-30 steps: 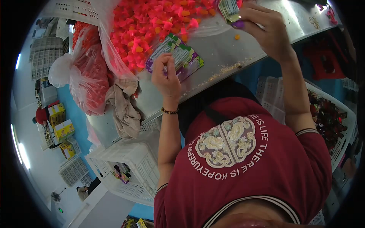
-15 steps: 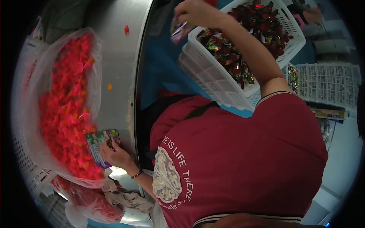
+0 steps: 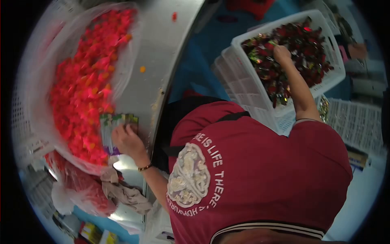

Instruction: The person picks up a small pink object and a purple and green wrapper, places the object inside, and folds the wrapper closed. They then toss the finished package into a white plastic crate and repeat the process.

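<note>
My left hand [image 3: 126, 141], with a beaded bracelet on its wrist, grips a fanned stack of flat printed packets [image 3: 106, 129] in green, white and purple. The stack rests on the metal table beside an open clear plastic bag full of small bright red and orange pieces [image 3: 87, 97]. My right hand [image 3: 282, 53] reaches into a white plastic crate [image 3: 252, 67] heaped with shiny dark red packets [image 3: 300, 51]. Its fingers are curled down among them, and what they hold cannot be made out.
A red piece [image 3: 174, 16] and an orange one [image 3: 142, 69] lie loose on the metal table [image 3: 156, 44]. A tied bag of red pieces [image 3: 87, 189] and a beige cloth [image 3: 128, 196] are nearby. Another person's hand [image 3: 357, 51] shows at the far right.
My right hand has moved from left of the crate, where it held a shiny packet, down into the crate. My left hand stays at the printed packets. The whole view has shifted.
</note>
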`<state>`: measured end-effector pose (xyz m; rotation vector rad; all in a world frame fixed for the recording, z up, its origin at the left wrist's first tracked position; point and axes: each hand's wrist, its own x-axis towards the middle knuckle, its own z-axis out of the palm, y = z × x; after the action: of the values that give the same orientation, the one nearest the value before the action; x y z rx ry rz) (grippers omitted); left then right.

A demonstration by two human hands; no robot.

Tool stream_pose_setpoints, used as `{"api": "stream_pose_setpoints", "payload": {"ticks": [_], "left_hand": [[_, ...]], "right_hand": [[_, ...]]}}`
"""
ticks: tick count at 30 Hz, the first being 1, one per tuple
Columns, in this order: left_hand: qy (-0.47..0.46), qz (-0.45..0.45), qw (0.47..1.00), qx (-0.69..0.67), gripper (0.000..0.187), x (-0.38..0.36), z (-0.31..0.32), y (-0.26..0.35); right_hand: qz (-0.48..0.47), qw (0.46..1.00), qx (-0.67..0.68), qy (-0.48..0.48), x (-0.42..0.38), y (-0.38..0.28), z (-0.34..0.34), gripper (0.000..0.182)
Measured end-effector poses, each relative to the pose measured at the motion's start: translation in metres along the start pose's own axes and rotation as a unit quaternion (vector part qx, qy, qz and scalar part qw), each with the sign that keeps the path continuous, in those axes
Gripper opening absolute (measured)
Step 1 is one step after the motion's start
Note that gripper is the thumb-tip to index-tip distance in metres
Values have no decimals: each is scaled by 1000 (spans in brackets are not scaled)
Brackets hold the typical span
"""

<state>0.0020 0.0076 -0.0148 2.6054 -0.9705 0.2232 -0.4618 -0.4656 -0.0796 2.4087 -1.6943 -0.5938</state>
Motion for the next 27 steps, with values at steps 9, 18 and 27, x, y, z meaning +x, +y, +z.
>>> {"api": "stream_pose_setpoints", "payload": {"ticks": [9,18,27], "left_hand": [[62,-42,996,52,9,6,5,11],[9,-46,992,117,8,6,10,18],[105,-37,990,84,8,8,19,10]], "right_hand": [[-373,846,346,156,-59,-267,-193,22],[-417,751,325,396,-34,-509,-243,28],[-575,705,283,303,-77,-519,-219,29]]}}
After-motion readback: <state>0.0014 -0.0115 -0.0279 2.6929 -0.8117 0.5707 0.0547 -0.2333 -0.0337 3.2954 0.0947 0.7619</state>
